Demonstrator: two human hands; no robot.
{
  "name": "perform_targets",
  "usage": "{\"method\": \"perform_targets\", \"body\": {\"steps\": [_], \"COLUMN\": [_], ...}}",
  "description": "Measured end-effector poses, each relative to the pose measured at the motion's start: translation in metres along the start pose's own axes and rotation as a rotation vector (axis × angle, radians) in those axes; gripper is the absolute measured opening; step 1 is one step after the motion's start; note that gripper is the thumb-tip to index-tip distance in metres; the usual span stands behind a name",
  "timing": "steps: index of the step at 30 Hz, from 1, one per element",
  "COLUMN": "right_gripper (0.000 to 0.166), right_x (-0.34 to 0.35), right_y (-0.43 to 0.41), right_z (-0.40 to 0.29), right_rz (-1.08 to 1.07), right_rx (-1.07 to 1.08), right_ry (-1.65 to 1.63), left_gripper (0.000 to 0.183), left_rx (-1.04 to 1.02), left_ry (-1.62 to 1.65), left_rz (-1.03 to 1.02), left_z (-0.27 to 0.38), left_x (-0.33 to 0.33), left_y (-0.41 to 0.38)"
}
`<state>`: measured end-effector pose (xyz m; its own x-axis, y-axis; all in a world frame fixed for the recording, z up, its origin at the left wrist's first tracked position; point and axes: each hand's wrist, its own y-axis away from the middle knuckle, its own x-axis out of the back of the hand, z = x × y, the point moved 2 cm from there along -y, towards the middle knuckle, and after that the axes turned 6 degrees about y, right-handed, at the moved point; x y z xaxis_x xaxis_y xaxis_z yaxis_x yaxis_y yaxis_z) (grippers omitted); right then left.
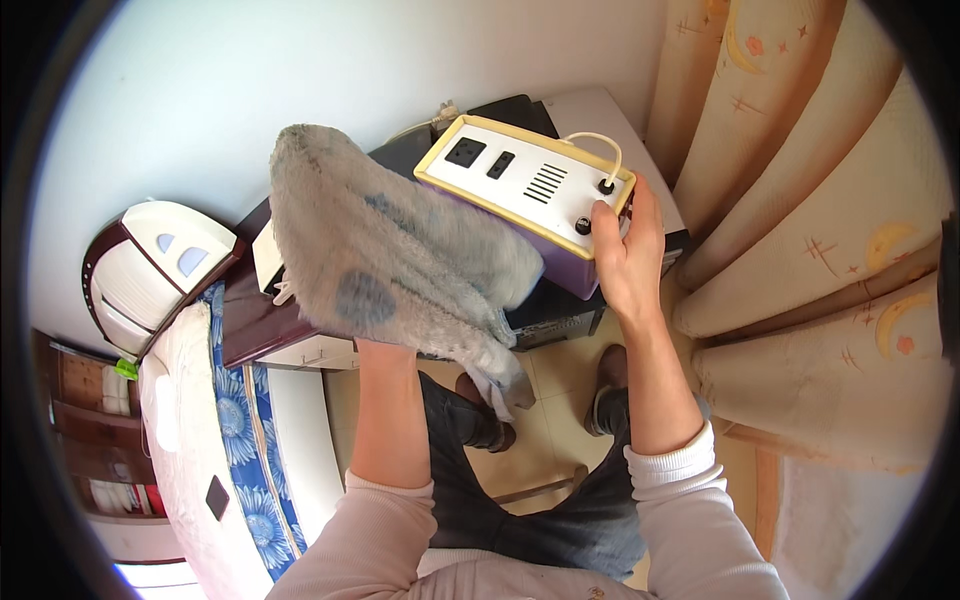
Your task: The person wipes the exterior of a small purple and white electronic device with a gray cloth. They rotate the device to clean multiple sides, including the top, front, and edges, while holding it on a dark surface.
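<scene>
A grey fleece cloth with blue-grey spots covers my left hand and is held up by it. Only my left wrist shows below the cloth, so the fingers are hidden. Its lower end hangs down over the floor. My right hand grips the right end of a box-shaped electrical unit, thumb on the white panel near a black round knob or cap. The panel has a yellow rim, black sockets, vent slots and a white cord; the casing side is purple. The cloth overlaps the unit's near side.
Beneath lie a dark red tabletop and a grey-and-black appliance. A white-and-maroon appliance stands left against the wall. A bed holds a dark flat device. Patterned curtains hang at right. A plug lies behind.
</scene>
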<state>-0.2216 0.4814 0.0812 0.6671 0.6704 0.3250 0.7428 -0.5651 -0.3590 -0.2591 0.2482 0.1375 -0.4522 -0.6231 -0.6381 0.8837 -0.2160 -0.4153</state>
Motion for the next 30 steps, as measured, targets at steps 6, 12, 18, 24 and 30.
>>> {"method": "perform_targets", "body": {"steps": [6,12,18,24,30], "right_gripper": [0.057,0.057,0.057,0.057,0.057], "right_x": [0.0,0.0,0.002,-0.002,-0.006], "right_y": [0.0,0.001,-0.001,0.0,0.002], "right_z": [0.0,-0.002,0.0,0.0,0.001], "right_rz": [0.011,0.013,0.002,0.037,0.073], "right_rx": [-0.002,0.004,-0.01,0.015,0.041], "right_ry": [-0.001,-0.002,-0.005,0.005,0.021], "left_gripper": [0.047,0.045,0.04,0.032,0.024], "left_rx": [-0.211,-0.144,-0.201,-0.369,-0.484], "left_ry": [-1.228,-1.6,-1.731,-1.77,-1.806], "left_rz": [0.176,-0.174,-0.199,-0.158,-0.089], "left_z": [-0.015,-0.065,-0.061,-0.064,-0.07], "left_x": [0.002,0.023,0.01,0.008,0.005], "left_y": [-0.047,-0.08,-0.073,-0.063,-0.053]}}
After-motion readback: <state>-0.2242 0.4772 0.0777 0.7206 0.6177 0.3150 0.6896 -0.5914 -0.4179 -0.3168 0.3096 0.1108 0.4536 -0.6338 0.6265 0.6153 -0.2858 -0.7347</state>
